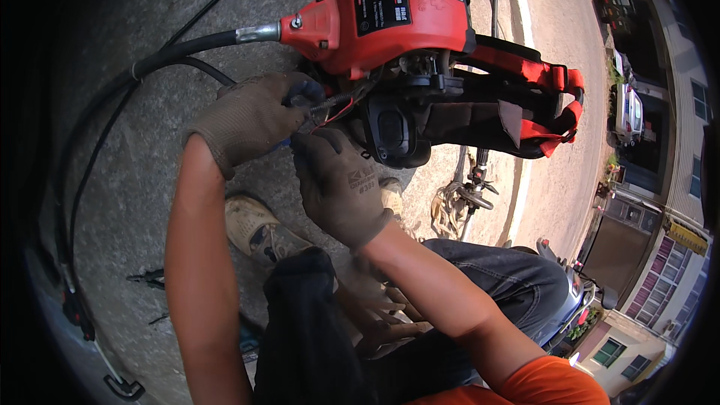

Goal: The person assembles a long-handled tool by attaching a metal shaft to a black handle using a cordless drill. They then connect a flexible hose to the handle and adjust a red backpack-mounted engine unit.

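Note:
A red backpack brush cutter engine (420, 11) lies on its side in front of me. Thin cables come out below its housing: a red wire (342, 112) and a black ribbed cable sleeve (330, 102). My left hand (251, 116), in a grey-brown work glove, is closed around the end of the ribbed sleeve. Just beside it, my gloved right hand (339, 187) has its fingertips pinched where the red wire runs down. Blue shows between the two hands; what it belongs to is hidden by the gloves. The engine's black plastic cover (391, 131) is close to my right fingers.
A thick black flexible hose (180, 51) curves left from the engine's metal coupling (257, 33). Red and black shoulder straps (555, 97) extend to the right. Behind my right hand, another shaft with a handle (476, 191) lies on the concrete. My shoes (259, 229) are below my hands.

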Motion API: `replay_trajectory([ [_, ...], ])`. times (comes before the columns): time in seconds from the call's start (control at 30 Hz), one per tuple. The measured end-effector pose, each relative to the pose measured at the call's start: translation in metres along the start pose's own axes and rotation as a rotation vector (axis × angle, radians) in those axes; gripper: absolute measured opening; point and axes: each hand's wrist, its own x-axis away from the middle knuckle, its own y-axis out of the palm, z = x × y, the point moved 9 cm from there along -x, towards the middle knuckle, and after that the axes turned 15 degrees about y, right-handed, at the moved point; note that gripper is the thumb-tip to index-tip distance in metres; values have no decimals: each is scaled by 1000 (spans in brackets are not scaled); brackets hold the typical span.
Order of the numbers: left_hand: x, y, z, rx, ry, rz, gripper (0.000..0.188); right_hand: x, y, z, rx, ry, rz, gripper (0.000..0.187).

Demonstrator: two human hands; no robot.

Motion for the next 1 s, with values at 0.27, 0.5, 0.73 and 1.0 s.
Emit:
replay_trajectory([
  [0.27,-33,50,-34,-159,-98,-167,62,-1,-15,7,158,-52,-176,34],
  [0.5,-27,49,-49,-169,-87,-31,47,-58,-23,9,796,-149,-185,41],
  [0.73,-27,48,-64,-280,-38,25,58,-76,-15,-13,1052,-276,-222,22],
  [1.0,-35,69,-76,-590,-31,-8,76,-156,-103,-75,678,85,-245,35],
])
